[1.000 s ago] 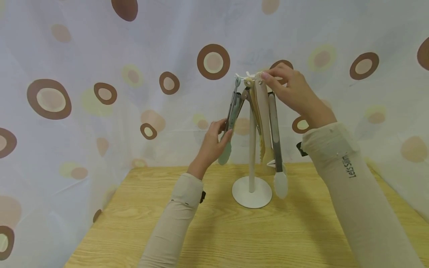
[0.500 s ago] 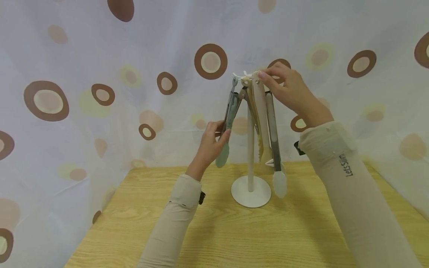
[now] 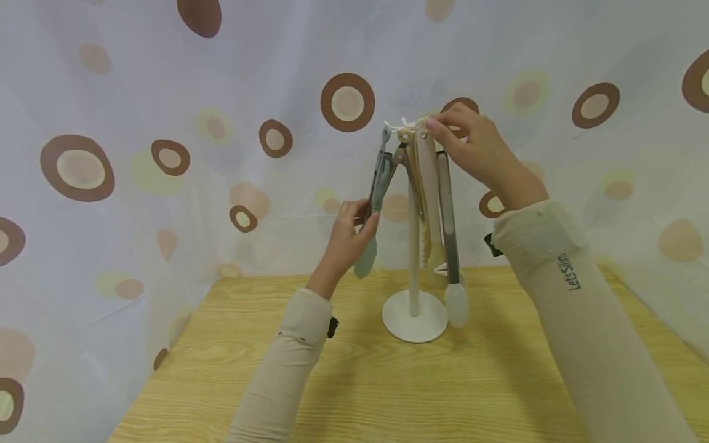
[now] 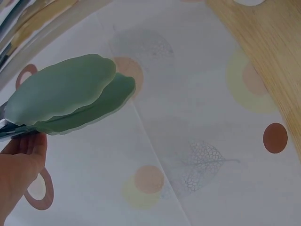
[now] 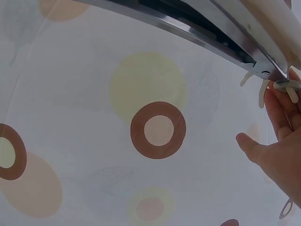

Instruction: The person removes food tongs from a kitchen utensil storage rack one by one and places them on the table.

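A white round-based utensil stand [image 3: 415, 317] rises upright in the head view, several utensils hanging from its hooks. At its left side my left hand [image 3: 350, 237] grips green-tipped tongs [image 3: 365, 258], thumb in front; the left wrist view shows their two wavy green heads [image 4: 66, 87]. My right hand [image 3: 479, 144] is at the hooks, thumb and finger pinching the top of a beige-handled utensil [image 3: 428, 178]. Metal tongs with pale heads [image 3: 456, 304] hang just right of it. Their ring [image 5: 287, 85] lies by my right fingers in the right wrist view.
Yellow tongs [image 3: 425, 243] with a toothed edge hang around the middle, close to the pole. Beneath everything is a wood-grain table [image 3: 376, 394]. Behind it hangs a pale sheet with brown rings [image 3: 210, 172].
The pale-headed metal tongs have swung slightly left toward the pole. The green-tipped tongs' heads sit slightly lower and farther left. Both hands keep their places at the stand.
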Demonstrator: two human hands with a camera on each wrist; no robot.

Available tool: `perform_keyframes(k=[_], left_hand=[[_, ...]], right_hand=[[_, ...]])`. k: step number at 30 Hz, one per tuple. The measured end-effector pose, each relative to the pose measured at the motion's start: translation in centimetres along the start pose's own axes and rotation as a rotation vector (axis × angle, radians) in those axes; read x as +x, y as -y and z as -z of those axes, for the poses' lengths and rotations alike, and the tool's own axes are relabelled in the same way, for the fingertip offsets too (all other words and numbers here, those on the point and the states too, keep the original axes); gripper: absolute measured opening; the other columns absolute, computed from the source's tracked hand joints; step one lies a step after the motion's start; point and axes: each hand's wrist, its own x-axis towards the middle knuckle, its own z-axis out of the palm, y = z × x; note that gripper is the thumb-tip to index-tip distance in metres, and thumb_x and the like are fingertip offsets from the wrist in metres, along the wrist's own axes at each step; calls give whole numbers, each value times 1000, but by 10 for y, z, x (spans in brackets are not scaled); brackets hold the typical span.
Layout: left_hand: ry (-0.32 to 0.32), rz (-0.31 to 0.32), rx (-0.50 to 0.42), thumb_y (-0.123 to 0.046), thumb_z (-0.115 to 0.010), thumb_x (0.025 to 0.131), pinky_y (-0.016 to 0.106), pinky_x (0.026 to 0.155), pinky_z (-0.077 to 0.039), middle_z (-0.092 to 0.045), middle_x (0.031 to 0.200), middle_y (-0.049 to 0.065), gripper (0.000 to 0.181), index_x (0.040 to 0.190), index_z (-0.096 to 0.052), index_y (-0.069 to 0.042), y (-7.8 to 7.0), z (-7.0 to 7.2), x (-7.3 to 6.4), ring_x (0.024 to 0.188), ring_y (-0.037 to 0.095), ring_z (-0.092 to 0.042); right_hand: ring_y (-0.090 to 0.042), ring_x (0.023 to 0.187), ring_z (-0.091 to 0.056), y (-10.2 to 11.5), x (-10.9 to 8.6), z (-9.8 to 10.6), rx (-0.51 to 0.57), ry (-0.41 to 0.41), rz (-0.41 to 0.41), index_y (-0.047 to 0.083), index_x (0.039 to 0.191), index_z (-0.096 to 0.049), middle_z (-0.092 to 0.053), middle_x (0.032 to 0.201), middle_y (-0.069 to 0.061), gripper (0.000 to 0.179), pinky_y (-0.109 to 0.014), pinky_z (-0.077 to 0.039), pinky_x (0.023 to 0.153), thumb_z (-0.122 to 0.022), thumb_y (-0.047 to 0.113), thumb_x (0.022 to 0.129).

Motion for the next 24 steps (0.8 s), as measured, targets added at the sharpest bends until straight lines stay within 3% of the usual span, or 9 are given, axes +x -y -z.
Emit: perform_keyframes(k=[24], left_hand=[[-26,-17,0,-8,-53,98,37,94,-47,-47,113,23,35,127,-49,10,-4,1,2,105,33,-54]], right_hand=[[-41,121,-49,2,-1,0,1,7,1,8,131,-58,-52,117,-10,47,-56,-39,97,-44,41,101]])
